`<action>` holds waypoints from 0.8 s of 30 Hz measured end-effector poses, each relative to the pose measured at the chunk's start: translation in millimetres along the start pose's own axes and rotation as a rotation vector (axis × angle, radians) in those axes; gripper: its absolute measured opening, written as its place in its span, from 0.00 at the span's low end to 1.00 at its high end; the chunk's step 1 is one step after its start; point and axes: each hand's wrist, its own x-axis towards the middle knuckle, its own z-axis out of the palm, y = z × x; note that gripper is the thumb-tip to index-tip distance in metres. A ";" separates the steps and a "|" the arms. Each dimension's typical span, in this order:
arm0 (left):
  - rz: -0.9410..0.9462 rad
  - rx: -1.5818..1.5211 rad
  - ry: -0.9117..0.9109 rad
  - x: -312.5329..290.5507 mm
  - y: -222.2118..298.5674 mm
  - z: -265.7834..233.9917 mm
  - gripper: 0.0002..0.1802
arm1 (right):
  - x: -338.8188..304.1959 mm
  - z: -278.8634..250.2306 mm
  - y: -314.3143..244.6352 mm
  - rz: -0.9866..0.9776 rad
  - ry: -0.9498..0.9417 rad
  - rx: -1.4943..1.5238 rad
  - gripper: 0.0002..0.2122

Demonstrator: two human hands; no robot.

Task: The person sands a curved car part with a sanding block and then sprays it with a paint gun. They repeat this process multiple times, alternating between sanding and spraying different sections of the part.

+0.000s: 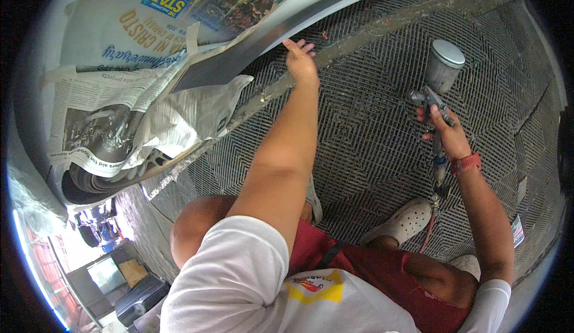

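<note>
My right hand [451, 133] is wrapped round the handle of a spray gun [430, 98], held out to the right above the floor. A metal paint cup [443, 73] with a lid sits on top of the gun, and an air hose [429, 234] runs from its handle down past my shoe. Stretched forward, my left hand [302, 61] has its fingers apart and holds nothing. Its thumb is at the lower edge of a grey car body panel [221, 65]; whether it touches the panel I cannot tell.
Newspaper [95, 115] and printed sheeting [119, 31] mask the car at the left, beside a wheel [89, 180]. Ridged dark floor tiles [353, 118] lie beneath, crossed by a dirty strip. My pale clogs [403, 222] stand near the hose. Equipment [140, 300] is at the lower left.
</note>
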 end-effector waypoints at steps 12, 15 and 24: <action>-0.357 -0.700 -0.267 -24.5 17.1 113.9 0.69 | 1.5 -3.3 -5.4 -0.011 0.014 0.043 0.48; -0.336 -0.647 -0.303 -28.6 12.2 126.5 0.69 | -0.4 -0.9 -7.8 -0.018 0.071 0.045 0.30; -0.318 -0.565 -0.425 -39.9 8.4 138.5 0.65 | 10.6 -9.7 8.6 0.013 0.149 0.049 0.36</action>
